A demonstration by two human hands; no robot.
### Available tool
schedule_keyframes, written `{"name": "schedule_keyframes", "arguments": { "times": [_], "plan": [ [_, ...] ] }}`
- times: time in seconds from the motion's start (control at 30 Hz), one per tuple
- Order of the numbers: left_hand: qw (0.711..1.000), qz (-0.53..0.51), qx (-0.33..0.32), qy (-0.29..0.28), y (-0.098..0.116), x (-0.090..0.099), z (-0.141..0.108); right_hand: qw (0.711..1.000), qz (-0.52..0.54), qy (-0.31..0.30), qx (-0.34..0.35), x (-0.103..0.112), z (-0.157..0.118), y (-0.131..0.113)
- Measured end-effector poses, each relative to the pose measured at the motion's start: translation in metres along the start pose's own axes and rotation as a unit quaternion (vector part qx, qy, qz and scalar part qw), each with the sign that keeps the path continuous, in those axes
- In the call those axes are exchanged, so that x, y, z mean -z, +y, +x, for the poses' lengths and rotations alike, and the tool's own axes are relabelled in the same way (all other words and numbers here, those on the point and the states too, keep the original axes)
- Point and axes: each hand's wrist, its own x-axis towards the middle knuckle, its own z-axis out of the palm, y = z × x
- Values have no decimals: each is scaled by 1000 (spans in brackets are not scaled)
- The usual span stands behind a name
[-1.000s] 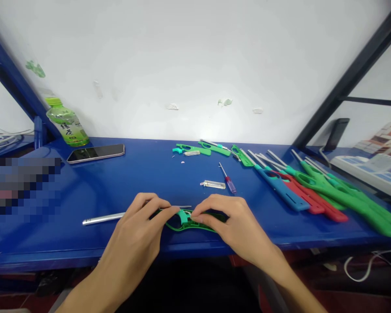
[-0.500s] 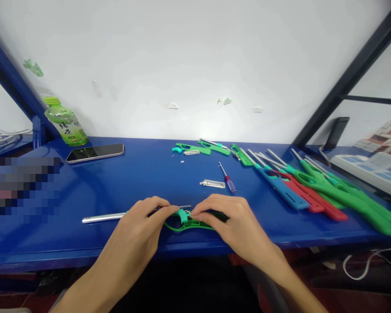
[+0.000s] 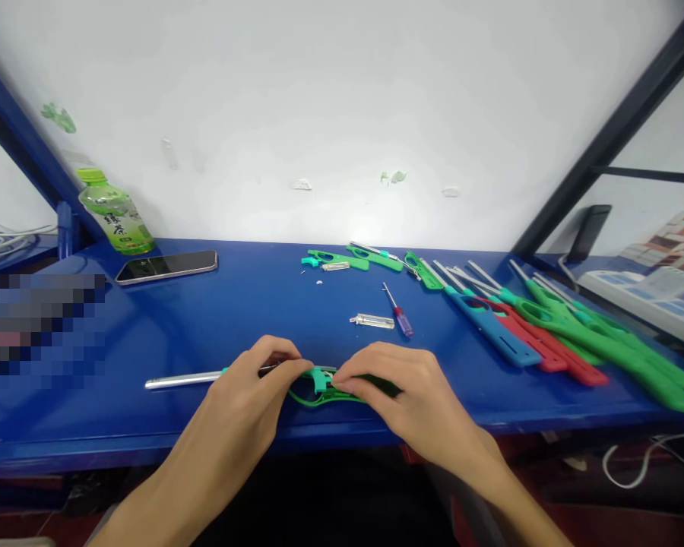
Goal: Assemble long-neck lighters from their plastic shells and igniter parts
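Observation:
An opened green long-nosed lighter [image 3: 311, 402] lies at the table's front edge, its silver tube [image 3: 183, 381] pointing left. Inside the casing sits a teal trigger [image 3: 320, 380]. My left hand [image 3: 251, 387] is closed around the lighter where the tube meets the handle, with its thumb and index tip at the trigger. Just right of the trigger, my right hand [image 3: 396, 380] pinches at the inner parts; its fingertips hide what they hold. Beyond the hands lie a clear fuel tank [image 3: 375, 321] and a purple-handled screwdriver [image 3: 402, 319].
Whole lighters, blue [image 3: 493, 327], red [image 3: 570, 357] and green [image 3: 609, 338], lie at the right. Green casing halves [image 3: 342, 260] and small parts are at the back. A phone [image 3: 168, 267] and a green tea bottle [image 3: 117, 216] stand left; a power strip [image 3: 650, 300] is far right.
The teal trigger has tipped slightly and sits a little lower in the casing. A thin rod behind it has dropped closer to the casing. Both hands have barely moved.

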Motion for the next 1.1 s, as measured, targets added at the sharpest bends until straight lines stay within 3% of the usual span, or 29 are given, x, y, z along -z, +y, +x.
{"name": "schedule_keyframes", "arguments": {
  "times": [0.47,1.1],
  "plan": [
    [999,24,-45,17,4,2,-2,997,-69,-19,39,-1,-10,0],
    [998,-7,-48,-33,16,7,-5,998,-48,-20,34,1,-14,3]
  ]
}}
